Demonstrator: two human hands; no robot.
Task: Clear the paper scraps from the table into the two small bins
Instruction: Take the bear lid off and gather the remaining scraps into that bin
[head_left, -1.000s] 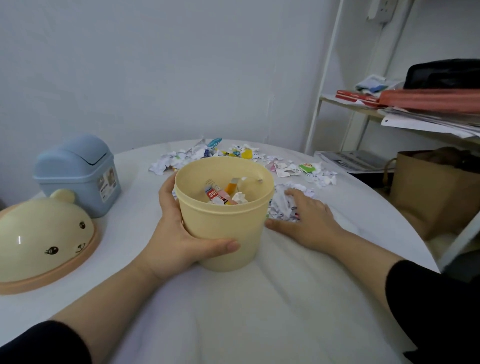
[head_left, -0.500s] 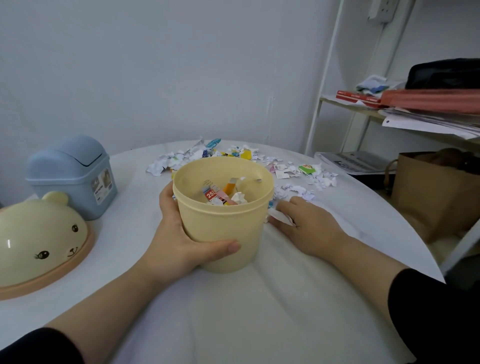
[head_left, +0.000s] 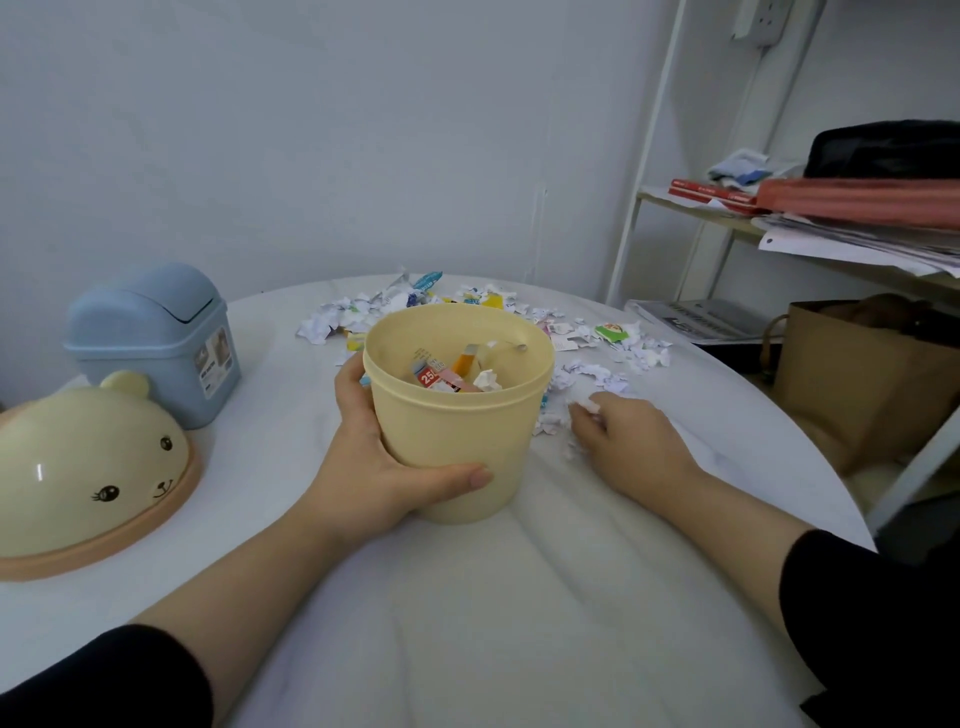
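Head view: gathering scraps beside the yellow bin.

Nearest me, the left hand wraps the yellow bin at the table's centre, thumb across its front. At three o'clock the right hand curls its fingers round a few of the paper scraps. Most scraps lie beyond, from twelve to two o'clock. The blue bin stands closed at ten. I'd worry light bits slip from that loose pinch, or a wrist clips the rim.
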